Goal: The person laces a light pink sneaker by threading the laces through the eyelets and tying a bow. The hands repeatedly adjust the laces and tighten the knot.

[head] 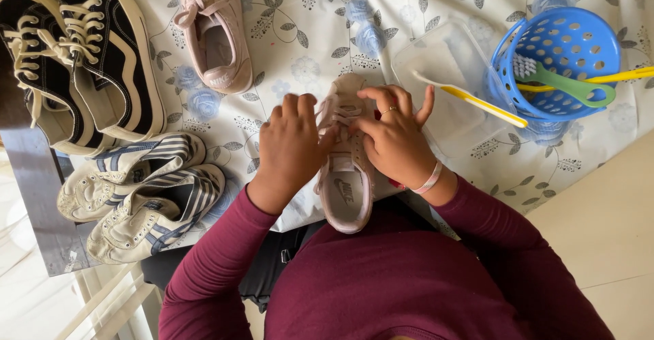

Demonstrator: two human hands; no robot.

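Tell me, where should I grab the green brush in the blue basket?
Grip the green plastic brush by its looped handle end, which rests on the rim of the round blue perforated basket on its right side. Coming from above there likely works best, since the white bristle head lies inside the basket.

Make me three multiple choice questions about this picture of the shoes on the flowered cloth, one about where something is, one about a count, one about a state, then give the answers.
1. Where is the blue basket?
A. at the upper right of the cloth
B. under the black sneakers
C. on the floor

2. How many pink shoes show?
A. one
B. two
C. four

3. What are both hands doing?
A. resting flat on the cloth
B. gripping the laces of the pink shoe
C. holding a brush

Answers: 1 A, the basket sits at the upper right; 2 B, one under the hands and a second pink shoe lies apart above; 3 B, the left hand and right hand pinch the laces.
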